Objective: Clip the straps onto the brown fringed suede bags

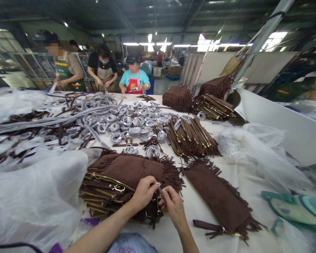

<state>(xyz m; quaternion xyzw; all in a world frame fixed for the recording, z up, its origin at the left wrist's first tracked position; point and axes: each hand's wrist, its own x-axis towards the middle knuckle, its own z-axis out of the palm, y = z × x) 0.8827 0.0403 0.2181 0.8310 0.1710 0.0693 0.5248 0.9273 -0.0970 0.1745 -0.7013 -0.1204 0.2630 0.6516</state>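
Observation:
My left hand [145, 191] and my right hand [171, 202] meet above the front edge of a stack of brown fringed pouches [137, 170]. Fingertips of both hands pinch a thin pale loop [158, 184]; string or wire, I cannot tell. The stacked pouches have gold zippers, and a gold clasp [118, 188] shows on their near side. To the right of my hands lies a single brown fringed pouch [217, 195], flat and slanted. A brown wrist strap [206, 225] extends from its near end. What hangs below my right fingers is partly hidden.
Several wrapped grey strap coils [135, 131] cover the table's middle. More pouches [191, 137] are piled behind. Clear plastic [34, 196] bulges at left, with more plastic [260, 154] at right. A green-edged object [297, 207] sits at far right. Co-workers [134, 77] stand across the table.

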